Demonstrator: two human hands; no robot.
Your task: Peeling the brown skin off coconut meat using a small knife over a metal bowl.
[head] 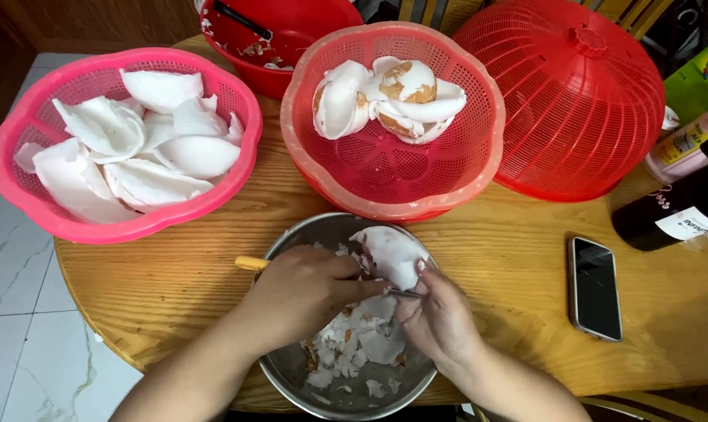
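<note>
The coconut piece (390,256) sits above the steel bowl (291,367), held at its lower edge by the right hand (438,316). The white flesh looks stiff, wet and probably slippery; a firm hold at the thick rim suits it best. The left hand (303,287) is closed around a yellow-handled peeler (251,263), knuckles up, blade against the piece. Shavings (354,348) fill the bowl. On the worktop (510,258) stand a pink basket (26,195), a red basket (479,168) and a phone (594,287).

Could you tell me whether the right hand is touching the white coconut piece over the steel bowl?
Touching: the head view shows the right hand gripping the white coconut piece.
</note>
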